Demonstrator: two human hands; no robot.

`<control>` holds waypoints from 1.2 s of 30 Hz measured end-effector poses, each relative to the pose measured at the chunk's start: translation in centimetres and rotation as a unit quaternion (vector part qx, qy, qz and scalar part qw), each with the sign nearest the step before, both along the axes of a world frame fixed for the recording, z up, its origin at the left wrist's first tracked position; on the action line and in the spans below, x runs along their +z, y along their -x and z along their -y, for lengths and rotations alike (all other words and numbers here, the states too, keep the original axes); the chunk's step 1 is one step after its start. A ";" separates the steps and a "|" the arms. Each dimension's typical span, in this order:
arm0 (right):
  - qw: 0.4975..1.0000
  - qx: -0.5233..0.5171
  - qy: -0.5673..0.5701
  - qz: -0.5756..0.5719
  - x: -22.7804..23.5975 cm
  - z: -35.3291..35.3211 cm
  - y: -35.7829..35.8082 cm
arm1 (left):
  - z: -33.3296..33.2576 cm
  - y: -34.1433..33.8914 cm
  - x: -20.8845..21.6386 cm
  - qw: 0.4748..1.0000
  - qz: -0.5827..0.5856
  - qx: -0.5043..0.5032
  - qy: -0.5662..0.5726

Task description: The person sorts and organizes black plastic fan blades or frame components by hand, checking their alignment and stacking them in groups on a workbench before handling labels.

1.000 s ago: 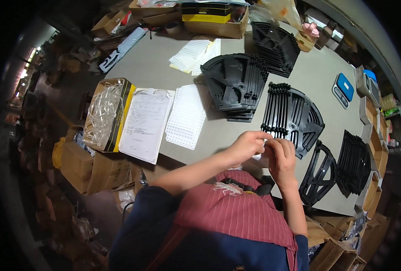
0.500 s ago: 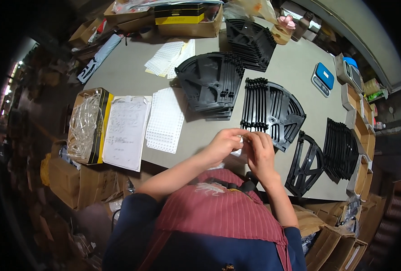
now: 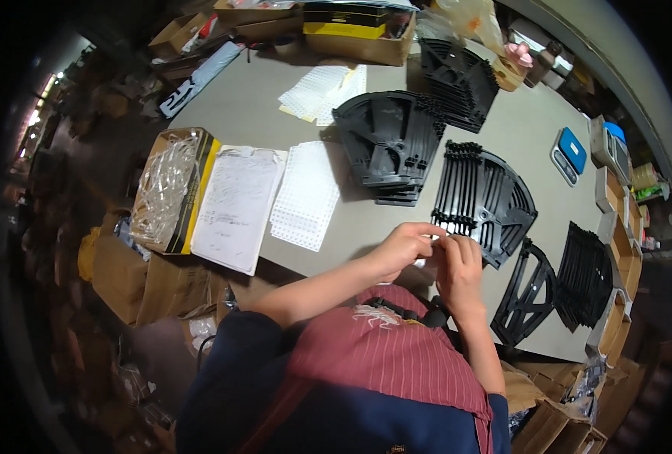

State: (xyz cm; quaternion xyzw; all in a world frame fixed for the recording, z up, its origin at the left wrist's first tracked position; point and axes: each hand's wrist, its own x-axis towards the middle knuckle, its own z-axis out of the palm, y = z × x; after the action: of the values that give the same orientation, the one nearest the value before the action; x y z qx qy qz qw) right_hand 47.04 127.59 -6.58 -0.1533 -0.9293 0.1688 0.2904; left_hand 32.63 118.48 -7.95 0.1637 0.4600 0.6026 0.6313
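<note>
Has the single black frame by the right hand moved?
No, the black frame stays put against the cardboard trays; the whole camera view shifted.

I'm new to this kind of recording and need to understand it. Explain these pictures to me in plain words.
There is no machine here: these are a person's bare hands. The view comes from a wide fisheye camera on the person's head, looking down, so straight edges bend. The burgundy striped apron is the wearer's own.

On the grey table are stacks of black fan-shaped plastic panels, printed white sheets, handwritten pages, a box of clear strips and a blue-topped scale.

The left hand appears to pinch a small white item, too small to identify. The right hand meets it; whether it grips too is hidden.
</note>
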 end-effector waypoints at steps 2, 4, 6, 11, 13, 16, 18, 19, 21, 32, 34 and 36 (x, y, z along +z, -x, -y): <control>0.999 0.021 0.010 0.022 -0.2 -0.3 0.0 | 0.2 0.5 0.4 0.999 0.030 0.006 0.015; 0.996 0.067 0.051 0.018 0.4 -0.9 0.3 | 0.4 1.2 -1.3 0.999 0.030 0.013 0.020; 0.996 0.062 0.069 0.011 1.0 -3.5 0.3 | 0.3 1.8 -1.7 0.999 0.013 0.016 0.037; 0.980 -0.126 0.085 0.126 -1.9 -18.1 -0.5 | 0.6 2.4 -2.4 1.000 0.010 0.018 0.022; 0.966 -0.140 0.134 0.169 -3.6 -22.2 -0.9 | 0.7 2.7 -2.5 0.999 0.007 0.002 0.036; 0.959 -0.127 0.109 0.229 -5.3 -24.4 -0.6 | 1.4 2.7 -2.3 0.999 0.008 0.006 0.046; 0.955 -0.138 -0.048 0.259 -6.0 -23.9 0.4 | 2.1 2.7 -2.5 0.998 0.015 0.020 0.049; 0.950 -0.156 -0.039 0.269 -5.9 -24.0 0.6 | 2.2 2.6 -2.6 0.997 0.028 0.050 0.043; 0.943 -0.178 -0.030 0.279 -6.3 -25.0 0.3 | 2.4 2.5 -1.5 0.996 0.043 0.076 0.037; 0.916 -0.285 0.063 0.274 -2.6 -21.0 -1.6 | 2.3 2.7 -0.4 0.995 0.044 0.070 0.053; 0.920 -0.317 0.107 0.203 -0.4 -20.6 -3.7 | 2.4 2.6 0.6 0.994 0.048 0.074 0.063; 0.891 -0.360 0.152 0.232 3.1 -20.3 -7.8 | 3.3 3.3 0.3 0.995 0.026 0.087 0.050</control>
State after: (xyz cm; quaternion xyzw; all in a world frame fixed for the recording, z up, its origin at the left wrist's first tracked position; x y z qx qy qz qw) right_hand 54.85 147.87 -3.50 -0.5545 -0.8143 0.1510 0.0810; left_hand 29.35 115.18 -7.70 0.0759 0.4854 0.6353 0.5958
